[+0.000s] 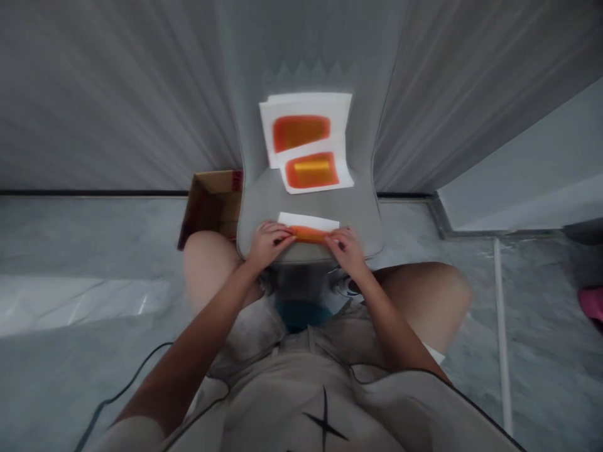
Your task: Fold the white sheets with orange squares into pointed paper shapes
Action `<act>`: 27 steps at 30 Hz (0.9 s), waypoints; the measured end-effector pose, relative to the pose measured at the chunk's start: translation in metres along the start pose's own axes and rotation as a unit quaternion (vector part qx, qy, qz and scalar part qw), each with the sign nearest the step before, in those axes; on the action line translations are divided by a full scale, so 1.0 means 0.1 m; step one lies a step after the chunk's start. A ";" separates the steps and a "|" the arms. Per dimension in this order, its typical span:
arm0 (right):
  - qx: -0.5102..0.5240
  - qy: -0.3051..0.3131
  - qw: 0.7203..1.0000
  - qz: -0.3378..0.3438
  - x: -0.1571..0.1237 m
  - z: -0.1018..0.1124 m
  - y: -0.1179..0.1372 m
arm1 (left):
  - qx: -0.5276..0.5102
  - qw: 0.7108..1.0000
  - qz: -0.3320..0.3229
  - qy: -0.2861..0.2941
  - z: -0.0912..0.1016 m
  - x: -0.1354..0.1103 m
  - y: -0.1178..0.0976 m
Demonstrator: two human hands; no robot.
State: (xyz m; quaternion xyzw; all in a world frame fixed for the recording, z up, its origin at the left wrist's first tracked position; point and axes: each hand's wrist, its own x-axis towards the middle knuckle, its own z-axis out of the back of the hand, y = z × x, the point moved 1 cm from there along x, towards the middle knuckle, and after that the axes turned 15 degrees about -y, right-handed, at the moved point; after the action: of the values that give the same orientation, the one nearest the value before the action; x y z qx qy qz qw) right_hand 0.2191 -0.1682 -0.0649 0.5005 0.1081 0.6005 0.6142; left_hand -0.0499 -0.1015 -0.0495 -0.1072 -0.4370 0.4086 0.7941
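A white sheet with an orange patch (309, 230) lies folded at the front edge of a grey chair seat (362, 210). My left hand (267, 243) presses on the fold's left end, fingers curled onto it. My right hand (347, 246) pinches its right end. Further back on the seat lie two more white sheets, one with an orange patch (301, 132) and one with an orange-yellow patch (313, 171) overlapping it.
An open cardboard box (210, 204) stands on the floor left of the chair. Grey curtains hang behind. My bare knees flank the seat. A cable (117, 395) runs over the marble floor at lower left. Something pink (592, 302) sits at the right edge.
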 end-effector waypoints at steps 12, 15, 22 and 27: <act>-0.064 -0.080 0.995 0.011 -0.04 -0.12 -0.08 | 0.071 0.990 -0.122 0.027 -0.06 -0.10 -0.29; -0.076 -0.076 0.994 0.010 -0.03 -0.14 -0.09 | 0.064 0.985 -0.139 0.077 -0.07 -0.17 -0.36; -0.186 -0.114 0.974 0.065 -0.14 -0.18 0.32 | 0.079 0.986 -0.116 0.089 -0.11 -0.28 -0.39; -0.194 -0.062 0.975 0.093 -0.48 -0.26 0.62 | 0.073 0.987 -0.114 0.089 -0.11 -0.34 -0.39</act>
State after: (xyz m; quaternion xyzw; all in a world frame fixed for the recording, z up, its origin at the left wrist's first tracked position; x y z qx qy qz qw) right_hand 0.1486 -0.2095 -0.0534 0.4156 -0.0958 0.6322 0.6468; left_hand -0.0294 -0.1502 -0.0562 -0.0348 -0.3428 0.3346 0.8771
